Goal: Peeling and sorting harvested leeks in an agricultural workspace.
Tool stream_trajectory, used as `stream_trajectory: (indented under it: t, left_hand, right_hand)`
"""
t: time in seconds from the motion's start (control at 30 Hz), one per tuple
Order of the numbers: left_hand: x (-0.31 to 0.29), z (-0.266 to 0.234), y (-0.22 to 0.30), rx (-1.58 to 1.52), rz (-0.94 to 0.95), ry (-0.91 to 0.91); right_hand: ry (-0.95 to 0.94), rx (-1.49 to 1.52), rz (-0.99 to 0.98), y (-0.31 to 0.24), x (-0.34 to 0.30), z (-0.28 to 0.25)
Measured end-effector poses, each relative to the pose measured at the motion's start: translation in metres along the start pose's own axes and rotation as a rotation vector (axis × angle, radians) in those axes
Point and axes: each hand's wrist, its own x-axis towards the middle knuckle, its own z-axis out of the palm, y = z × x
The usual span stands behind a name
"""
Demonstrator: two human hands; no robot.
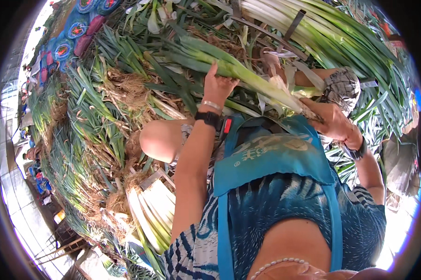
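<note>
A long leek lies slantwise across both my hands, its green leaves up to the left and its pale stem down to the right. My left hand is closed round it at the green part, thumb raised along the side. Close to the root end, my right hand grips the stem, and its fingertips are partly hidden. Loose peeled leaves hang around the pale stem, just beyond my right hand. Below the leek is my teal apron.
Untrimmed leeks with tangled roots are heaped along the left. Clean, pale-stemmed leeks lie stacked at the far right beside a metal bar. More white stems rest in a frame at lower left. Blue net sacks stand at the far left.
</note>
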Motion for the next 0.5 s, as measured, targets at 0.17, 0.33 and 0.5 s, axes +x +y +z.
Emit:
stream_trajectory:
  t: [0.17,0.33,0.5]
  left_hand:
    - [0.013,0.009,-0.05,-0.224,-0.087,-0.184]
    - [-0.011,0.068,-0.031,-0.281,0.007,-0.284]
    - [-0.046,0.108,-0.002,-0.243,0.178,-0.386]
  right_hand:
    - [-0.004,-0.104,0.072,0.0,-0.04,-0.006]
    - [0.108,-0.085,0.185,0.012,-0.063,-0.002]
    - [0.184,-0.161,0.002,0.004,-0.044,-0.033]
